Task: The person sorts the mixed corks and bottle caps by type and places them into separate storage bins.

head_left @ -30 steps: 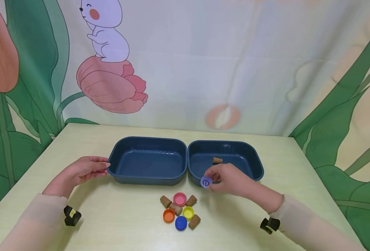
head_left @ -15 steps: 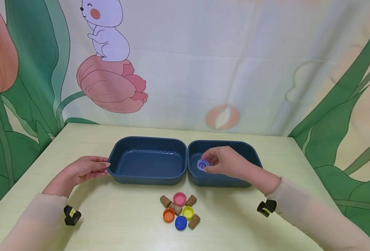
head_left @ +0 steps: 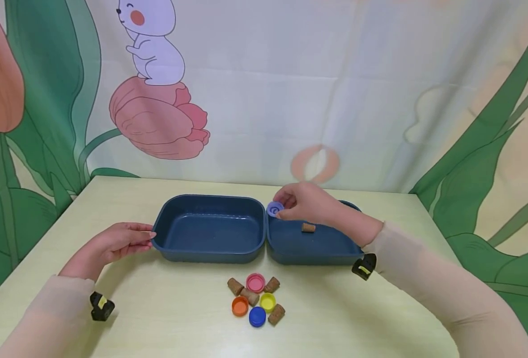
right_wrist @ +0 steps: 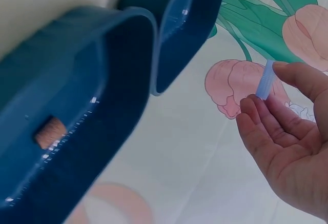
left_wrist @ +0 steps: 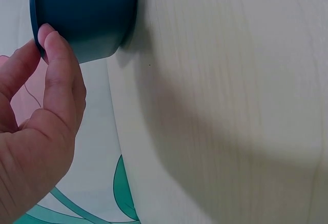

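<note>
My right hand [head_left: 308, 203] pinches a light purple bottle cap [head_left: 275, 209] between thumb and fingertips, above the far left part of the right blue tray [head_left: 286, 259]. In the right wrist view the cap [right_wrist: 265, 80] is seen edge-on, apart from both trays. One cork [head_left: 308, 227] lies inside the right tray. My left hand [head_left: 120, 241] grips the left rim of the left blue tray [head_left: 210, 257]. The left wrist view shows thumb and fingers [left_wrist: 62, 75] pinching that rim.
In front of the trays lies a loose group on the table [head_left: 165, 308]: several corks [head_left: 276, 314] and a pink cap [head_left: 255, 282], an orange cap [head_left: 239, 306], a yellow cap [head_left: 267, 302] and a blue cap [head_left: 257, 316]. A printed curtain [head_left: 246, 99] hangs behind.
My right hand has carried the purple cap from the right tray's near edge up and leftward, over its far left part. The left hand has stayed on the left tray's rim.
</note>
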`<move>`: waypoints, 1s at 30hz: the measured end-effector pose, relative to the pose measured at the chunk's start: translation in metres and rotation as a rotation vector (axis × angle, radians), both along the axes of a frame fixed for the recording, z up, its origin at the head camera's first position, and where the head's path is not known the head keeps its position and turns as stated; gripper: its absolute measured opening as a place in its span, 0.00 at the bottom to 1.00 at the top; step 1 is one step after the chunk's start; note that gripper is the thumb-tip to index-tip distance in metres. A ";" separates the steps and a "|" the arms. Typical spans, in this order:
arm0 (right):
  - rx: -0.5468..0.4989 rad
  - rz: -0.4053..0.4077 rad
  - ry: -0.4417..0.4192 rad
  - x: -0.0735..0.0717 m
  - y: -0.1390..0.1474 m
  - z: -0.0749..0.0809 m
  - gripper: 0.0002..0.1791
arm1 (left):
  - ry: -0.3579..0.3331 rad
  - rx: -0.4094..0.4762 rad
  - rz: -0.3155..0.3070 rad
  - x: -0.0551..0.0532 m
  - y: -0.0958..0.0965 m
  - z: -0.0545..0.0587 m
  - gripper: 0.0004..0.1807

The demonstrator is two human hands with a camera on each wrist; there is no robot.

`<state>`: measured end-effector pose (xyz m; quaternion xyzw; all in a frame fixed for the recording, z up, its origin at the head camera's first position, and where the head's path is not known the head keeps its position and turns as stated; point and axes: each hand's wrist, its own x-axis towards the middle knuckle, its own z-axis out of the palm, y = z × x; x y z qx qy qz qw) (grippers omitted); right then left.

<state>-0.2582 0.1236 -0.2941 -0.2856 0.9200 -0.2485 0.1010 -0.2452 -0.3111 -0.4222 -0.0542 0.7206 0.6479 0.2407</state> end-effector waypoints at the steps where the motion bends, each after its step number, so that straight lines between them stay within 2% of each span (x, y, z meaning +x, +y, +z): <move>1: 0.001 0.007 0.006 -0.002 -0.002 0.003 0.18 | 0.001 -0.001 -0.001 0.000 0.000 0.000 0.10; 6: 0.020 0.035 0.041 -0.009 -0.015 0.014 0.19 | -0.004 -0.001 0.000 0.000 0.000 0.000 0.11; 11: 0.019 0.053 0.040 -0.015 -0.026 0.022 0.20 | -0.010 -0.006 0.004 0.000 0.000 0.001 0.13; 22: 0.048 0.073 -0.003 -0.035 -0.049 0.040 0.20 | -0.010 -0.031 -0.012 -0.003 0.002 0.006 0.14; 30: 0.064 0.080 -0.035 -0.055 -0.067 0.044 0.19 | -0.039 -0.044 -0.002 -0.001 0.005 0.012 0.20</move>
